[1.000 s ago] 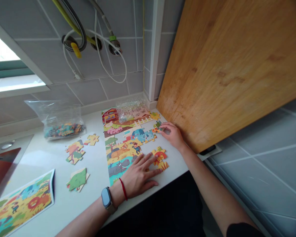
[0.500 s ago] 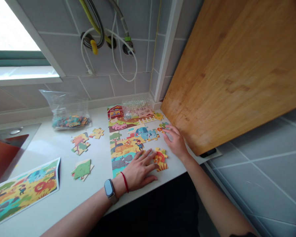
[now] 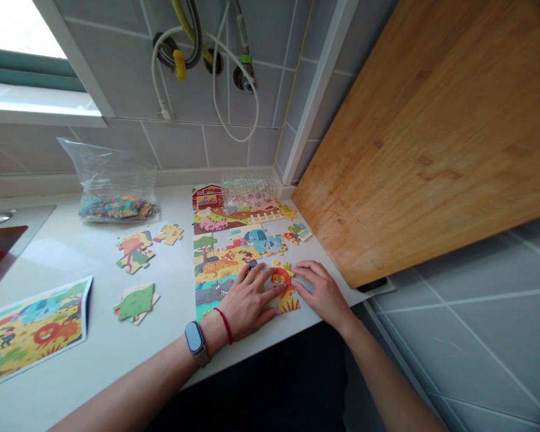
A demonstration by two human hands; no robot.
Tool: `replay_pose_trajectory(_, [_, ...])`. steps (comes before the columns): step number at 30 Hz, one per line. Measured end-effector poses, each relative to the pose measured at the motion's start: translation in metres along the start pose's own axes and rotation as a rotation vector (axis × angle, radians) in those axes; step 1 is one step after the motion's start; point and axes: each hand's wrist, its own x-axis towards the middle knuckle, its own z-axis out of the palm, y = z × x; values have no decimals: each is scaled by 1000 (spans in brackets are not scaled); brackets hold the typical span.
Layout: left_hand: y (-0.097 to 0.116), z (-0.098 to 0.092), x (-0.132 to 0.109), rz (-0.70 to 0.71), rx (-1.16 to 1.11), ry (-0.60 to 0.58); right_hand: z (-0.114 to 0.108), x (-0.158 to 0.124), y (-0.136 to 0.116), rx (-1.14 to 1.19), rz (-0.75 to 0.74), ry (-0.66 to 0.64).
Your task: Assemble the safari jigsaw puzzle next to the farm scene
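orange jigsaw lion [image 3: 281, 278] lies between left hand [image 3: 247, 303] and right hand [image 3: 323, 293]

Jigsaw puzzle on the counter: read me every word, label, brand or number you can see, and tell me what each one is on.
No text can be read. On the jigsaw puzzle, the red barn shows a small marking, too blurred to read. The smartwatch face is dark, and the plastic bag and picture sheet show no legible print.

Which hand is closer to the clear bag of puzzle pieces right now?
Left. The left hand sits apart from the clear bag of puzzle pieces, not touching it. The right hand is farther off, beyond the lion puzzle piece.
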Motion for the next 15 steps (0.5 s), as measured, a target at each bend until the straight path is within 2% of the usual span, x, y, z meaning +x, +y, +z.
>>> replay_pose_trajectory(4, [1, 0, 2, -12, 17, 14, -3, -8, -6, 31, -6, -52])
replay_pose_trajectory(9, [-3, -2, -3, -14, -13, -2, -12, -15, -1, -18, -27, -152])
replay_pose_trajectory(15, [-4, -3, -5, -1, -39, 5, -11, -4, 6, -38, -24, -99])
